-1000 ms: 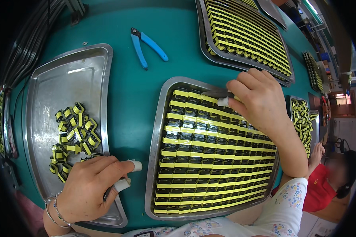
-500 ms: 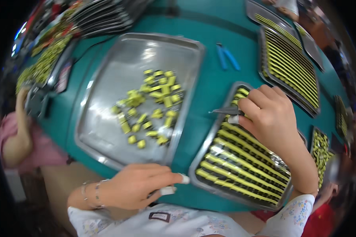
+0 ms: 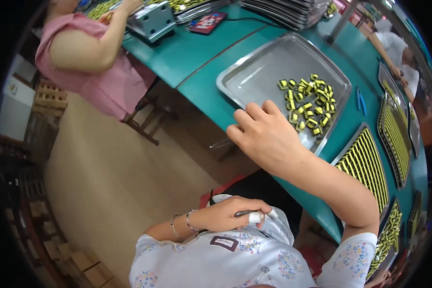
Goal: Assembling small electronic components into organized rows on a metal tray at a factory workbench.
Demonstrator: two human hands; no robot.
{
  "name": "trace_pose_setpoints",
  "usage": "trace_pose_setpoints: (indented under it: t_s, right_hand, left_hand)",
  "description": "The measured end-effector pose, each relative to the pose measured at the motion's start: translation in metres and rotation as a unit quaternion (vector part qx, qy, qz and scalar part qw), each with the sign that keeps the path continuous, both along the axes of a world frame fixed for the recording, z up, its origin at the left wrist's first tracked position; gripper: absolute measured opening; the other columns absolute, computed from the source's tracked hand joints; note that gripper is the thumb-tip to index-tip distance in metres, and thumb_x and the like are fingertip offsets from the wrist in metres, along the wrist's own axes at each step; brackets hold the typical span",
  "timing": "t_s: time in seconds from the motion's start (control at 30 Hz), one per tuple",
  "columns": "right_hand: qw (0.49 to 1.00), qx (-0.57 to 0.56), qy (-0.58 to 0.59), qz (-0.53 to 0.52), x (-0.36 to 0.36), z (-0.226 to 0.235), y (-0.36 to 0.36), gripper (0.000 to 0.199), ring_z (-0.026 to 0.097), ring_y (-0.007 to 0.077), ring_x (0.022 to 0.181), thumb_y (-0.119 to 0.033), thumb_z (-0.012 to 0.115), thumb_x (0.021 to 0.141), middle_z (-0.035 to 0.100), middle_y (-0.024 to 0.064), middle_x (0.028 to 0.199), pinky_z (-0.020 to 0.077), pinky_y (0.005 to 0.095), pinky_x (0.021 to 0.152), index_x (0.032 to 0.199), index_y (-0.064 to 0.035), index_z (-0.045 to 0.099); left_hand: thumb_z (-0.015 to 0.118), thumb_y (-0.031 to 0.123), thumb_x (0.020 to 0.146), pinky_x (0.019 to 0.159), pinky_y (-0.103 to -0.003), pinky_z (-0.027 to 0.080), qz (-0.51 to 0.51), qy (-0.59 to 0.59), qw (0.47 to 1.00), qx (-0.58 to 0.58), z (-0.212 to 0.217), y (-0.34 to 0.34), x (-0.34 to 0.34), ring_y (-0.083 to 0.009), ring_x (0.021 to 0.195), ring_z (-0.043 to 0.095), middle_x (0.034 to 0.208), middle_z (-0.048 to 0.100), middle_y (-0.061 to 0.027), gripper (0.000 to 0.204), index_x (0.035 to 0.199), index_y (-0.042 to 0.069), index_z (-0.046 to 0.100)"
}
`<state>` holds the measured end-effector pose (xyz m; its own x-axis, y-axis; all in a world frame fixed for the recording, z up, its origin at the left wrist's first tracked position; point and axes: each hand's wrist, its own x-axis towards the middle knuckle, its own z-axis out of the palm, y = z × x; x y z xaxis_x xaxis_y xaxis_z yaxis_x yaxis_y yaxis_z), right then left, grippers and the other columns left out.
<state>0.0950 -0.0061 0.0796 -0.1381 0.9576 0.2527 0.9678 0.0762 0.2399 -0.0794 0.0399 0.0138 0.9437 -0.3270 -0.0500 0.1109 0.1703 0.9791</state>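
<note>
Over the near edge of a large metal tray [image 3: 254,62], my right hand [image 3: 269,137] is closed with its fingers curled under. The thin pointed tip of tweezers [image 3: 221,143] sticks out to its left; the rest is hidden by the hand. Small yellow-and-black block-shaped parts [image 3: 308,108] lie loose in the tray, just beyond the hand. Low in front of my shirt, my left hand [image 3: 237,213] is closed around a thin dark tool [image 3: 245,212], whose kind I cannot make out. White coverings [image 3: 255,218] wrap fingertips on that hand.
Right of the loose-part tray, another tray holds rows of yellow-and-black parts [image 3: 365,168]. Blue-handled pliers [image 3: 360,102] lie farther back. A co-worker in a pink checked top [image 3: 91,62] sits at left beside a metal block-like device [image 3: 153,21]. Stacked trays [image 3: 285,12] stand at the back.
My view has swung left, so the trays appear farther right. My right hand has moved from the tray of rows to the near edge of the loose-part tray. My left hand sits closer to my body.
</note>
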Motion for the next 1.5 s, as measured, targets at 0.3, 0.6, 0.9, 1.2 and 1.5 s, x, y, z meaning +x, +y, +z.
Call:
trace_pose_setpoints:
  t_s: [0.3,0.6,0.9,1.2,1.5]
  right_hand:
    - [0.976,-0.063,-0.180,-0.101,-0.019,-0.022,0.029,0.006,0.047,0.0194,0.089,-0.017,0.058,0.072,0.048,0.0035,0.086,0.0375,0.0363,0.077,0.076,-0.0127,0.056]
    - [0.963,-0.078,-0.235,-0.104,-0.020,-0.016,0.030,0.009,0.046,0.0200,0.093,-0.019,0.058,0.075,0.049,0.0043,0.088,0.0358,0.0374,0.079,0.080,-0.0111,0.057]
    - [0.976,-0.073,-0.149,-0.140,-0.004,-0.022,0.018,0.012,0.046,0.0212,0.097,-0.020,0.057,0.076,0.052,0.0062,0.091,0.0360,0.0395,0.082,0.082,-0.0104,0.061]
    - [0.965,-0.093,-0.178,-0.166,-0.010,-0.027,0.016,0.017,0.046,0.0229,0.098,-0.023,0.057,0.078,0.054,0.0063,0.091,0.0350,0.0413,0.081,0.087,-0.0095,0.064]
    - [0.954,-0.144,-0.202,-0.166,-0.010,-0.026,0.015,0.021,0.045,0.0231,0.096,-0.026,0.056,0.080,0.054,0.0051,0.090,0.0347,0.0417,0.080,0.090,-0.0097,0.064]
  left_hand:
    - [0.044,0.023,0.096,0.052,-0.021,0.044,-0.008,0.040,0.997,-0.073,-0.016,0.008,-0.024,-0.0056,0.056,0.047,0.084,0.061,-0.0050,0.033,0.119,0.001,0.053]
    - [0.044,0.018,0.095,0.053,-0.020,0.043,0.013,0.030,0.999,-0.034,-0.026,0.011,-0.020,-0.0052,0.058,0.047,0.084,0.061,-0.0051,0.030,0.118,0.001,0.054]
    - [0.048,0.017,0.092,0.054,-0.021,0.046,0.562,-0.226,0.783,0.142,-0.058,0.038,-0.004,-0.0084,0.060,0.050,0.107,0.058,-0.0122,0.021,0.101,0.000,0.056]
    - [0.060,0.017,0.085,0.050,-0.026,0.046,0.462,-0.279,0.694,0.477,-0.075,0.048,0.012,-0.0145,0.051,0.052,0.129,0.051,-0.0198,0.022,0.101,0.002,0.060]
    - [0.059,0.008,0.081,0.045,-0.022,0.041,0.445,-0.278,0.698,0.488,-0.080,0.042,0.015,-0.0089,0.046,0.044,0.131,0.047,-0.0248,0.024,0.103,-0.003,0.057]
